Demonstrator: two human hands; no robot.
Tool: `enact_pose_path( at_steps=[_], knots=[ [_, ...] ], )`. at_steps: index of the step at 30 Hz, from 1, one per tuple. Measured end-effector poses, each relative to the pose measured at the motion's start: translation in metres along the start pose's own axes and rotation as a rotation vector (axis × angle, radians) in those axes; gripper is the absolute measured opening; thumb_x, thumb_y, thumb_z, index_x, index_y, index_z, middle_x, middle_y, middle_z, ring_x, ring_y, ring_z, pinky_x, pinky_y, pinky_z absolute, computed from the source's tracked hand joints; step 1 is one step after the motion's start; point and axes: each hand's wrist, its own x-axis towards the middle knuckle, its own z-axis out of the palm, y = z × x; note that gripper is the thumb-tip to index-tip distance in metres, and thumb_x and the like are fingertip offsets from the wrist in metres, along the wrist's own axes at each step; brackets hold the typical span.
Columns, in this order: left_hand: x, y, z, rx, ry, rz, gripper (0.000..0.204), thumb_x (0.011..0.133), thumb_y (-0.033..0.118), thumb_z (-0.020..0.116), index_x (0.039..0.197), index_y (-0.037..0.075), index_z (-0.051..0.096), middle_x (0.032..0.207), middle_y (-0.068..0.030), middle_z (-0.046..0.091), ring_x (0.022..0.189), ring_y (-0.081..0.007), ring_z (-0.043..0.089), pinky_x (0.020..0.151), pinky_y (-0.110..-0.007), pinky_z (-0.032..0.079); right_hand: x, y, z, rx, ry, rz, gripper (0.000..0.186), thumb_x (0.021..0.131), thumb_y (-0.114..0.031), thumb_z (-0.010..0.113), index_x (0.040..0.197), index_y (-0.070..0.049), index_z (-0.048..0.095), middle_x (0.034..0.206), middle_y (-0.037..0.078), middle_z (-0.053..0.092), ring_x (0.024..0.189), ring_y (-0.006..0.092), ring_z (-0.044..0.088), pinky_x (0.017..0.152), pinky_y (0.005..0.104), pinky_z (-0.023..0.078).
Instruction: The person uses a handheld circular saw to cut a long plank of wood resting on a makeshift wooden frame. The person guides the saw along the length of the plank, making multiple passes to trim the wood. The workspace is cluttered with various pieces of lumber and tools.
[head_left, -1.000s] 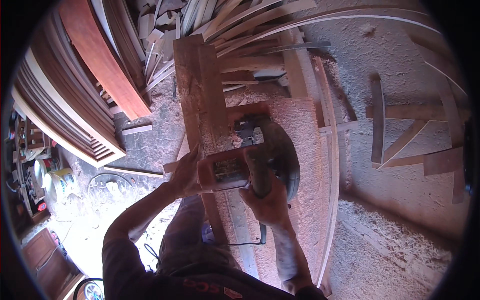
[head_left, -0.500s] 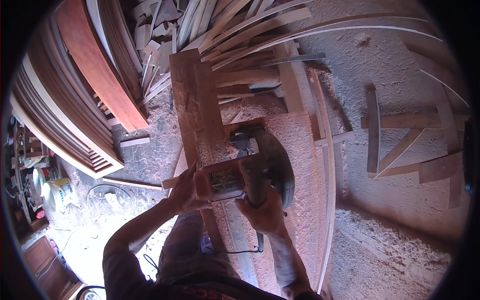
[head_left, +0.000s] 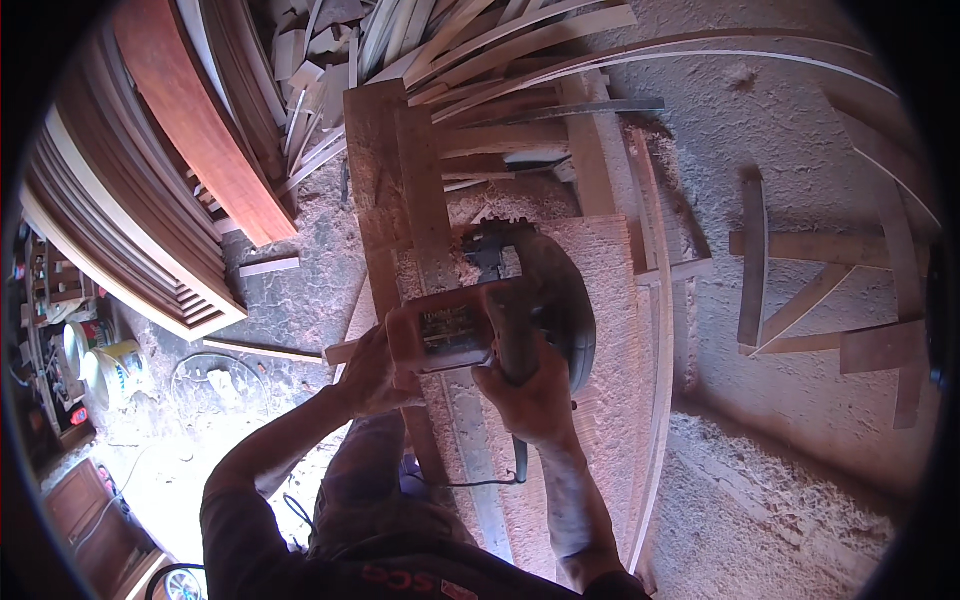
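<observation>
My right hand is closed around the rear handle of a circular saw with a red motor housing and a rounded dark guard. The saw sits on a wide, sawdust-covered board, its notched front plate reaching about the board's far edge. At the left end of the motor housing, my left hand is curled against the saw, its fingers partly hidden. A dark power cord runs from the handle's rear toward my legs. The blade is hidden under the guard.
Narrow planks extend beyond the board. A pile of offcuts lies at the far side. Curved wooden frames stand at the left, with white buckets nearer. Wood pieces lie on the sawdust-strewn floor at the right.
The circular saw has slid forward along the board, its front plate now at the far edge. Both hands have moved forward with it, keeping their holds. The view has shifted slightly.
</observation>
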Motion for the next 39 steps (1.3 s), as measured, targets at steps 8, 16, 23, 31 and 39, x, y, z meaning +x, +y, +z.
enact_pose_path(
  at_steps=[8,16,23,31,39],
  knots=[
    [-0.003,-0.007,0.002,-0.001,-0.048,0.029,0.128,0.058,0.041,0.097,0.159,0.011,0.024,0.156,-0.0214,0.035,0.145,-0.0448,0.035,0.118,-0.057,0.031,0.017,-0.003,0.002,0.0,0.012,-0.037,0.032,0.082,-0.013,0.078,0.106,0.001,0.063,0.08,0.014,0.068,0.073,0.0203,0.068,0.067,0.038,0.054],
    [-0.002,-0.001,-0.002,0.003,-0.045,-0.008,0.129,0.057,0.04,0.098,0.159,0.011,0.023,0.152,-0.0219,0.04,0.142,-0.0458,0.037,0.117,-0.056,0.033,0.032,-0.006,0.006,0.009,0.011,-0.012,0.03,0.082,-0.013,0.079,0.104,0.001,0.062,0.08,0.013,0.069,0.074,0.02,0.069,0.067,0.0379,0.054],
    [-0.004,-0.002,0.001,0.01,-0.07,-0.042,0.128,0.06,0.046,0.095,0.159,0.008,0.023,0.154,-0.0239,0.037,0.142,-0.0473,0.037,0.116,-0.056,0.033,0.044,-0.01,0.008,0.054,0.016,-0.003,0.027,0.082,-0.01,0.079,0.101,-0.001,0.062,0.078,0.011,0.068,0.073,0.0178,0.068,0.067,0.0369,0.054],
    [-0.003,-0.001,0.001,0.05,-0.047,-0.056,0.126,0.06,0.049,0.094,0.153,-0.004,0.028,0.129,-0.0248,0.048,0.12,-0.0453,0.048,0.104,-0.055,0.04,0.056,-0.018,0.01,0.059,0.021,-0.015,0.028,0.082,-0.012,0.079,0.1,-0.001,0.062,0.076,0.01,0.067,0.07,0.0178,0.068,0.065,0.037,0.054],
    [-0.01,-0.01,0.007,0.099,-0.057,-0.024,0.146,0.064,0.052,0.093,0.161,-0.006,0.001,0.163,-0.0343,0.02,0.146,-0.0504,0.03,0.121,-0.055,0.029,0.069,-0.022,0.011,0.078,-0.006,0.019,0.03,0.081,-0.014,0.078,0.102,0.001,0.062,0.077,0.011,0.069,0.071,0.0186,0.069,0.066,0.0372,0.054]
  ],
)
